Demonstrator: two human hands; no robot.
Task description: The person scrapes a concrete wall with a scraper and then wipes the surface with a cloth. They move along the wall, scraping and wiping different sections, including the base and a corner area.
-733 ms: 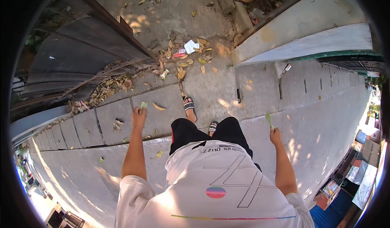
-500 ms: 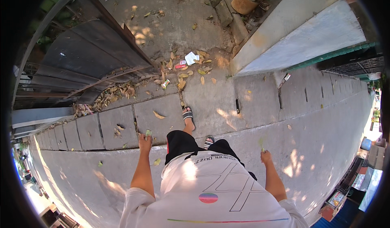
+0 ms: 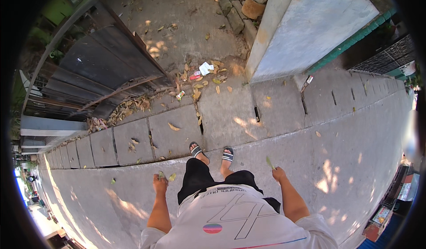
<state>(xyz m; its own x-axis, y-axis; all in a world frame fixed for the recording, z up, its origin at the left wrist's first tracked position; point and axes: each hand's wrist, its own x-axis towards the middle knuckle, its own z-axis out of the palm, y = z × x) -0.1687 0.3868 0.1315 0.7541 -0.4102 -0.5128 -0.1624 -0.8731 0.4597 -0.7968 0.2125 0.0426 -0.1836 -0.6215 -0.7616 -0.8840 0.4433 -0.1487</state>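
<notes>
My left hand hangs low at my left side, fingers closed on a small pale-green leaf-like piece. Just right of it in the picture shows a yellow-green leaf, apparently on the paving. On my other side, my right hand pinches the lower end of a narrow green leaf, which sticks up past the fingers. Between them my two sandalled feet stand close to the seam between the road and the slabs.
Dry leaves, a white paper, a red wrapper and a small carton litter the opening ahead. A dark metal gate flanks it left, a pale wall right. Gaps split the concrete slabs. A rusty pot stands beyond.
My left foot has come back from the slabs, now nearly level with the right. Both hands sit a little lower in the picture, each still with its green piece.
</notes>
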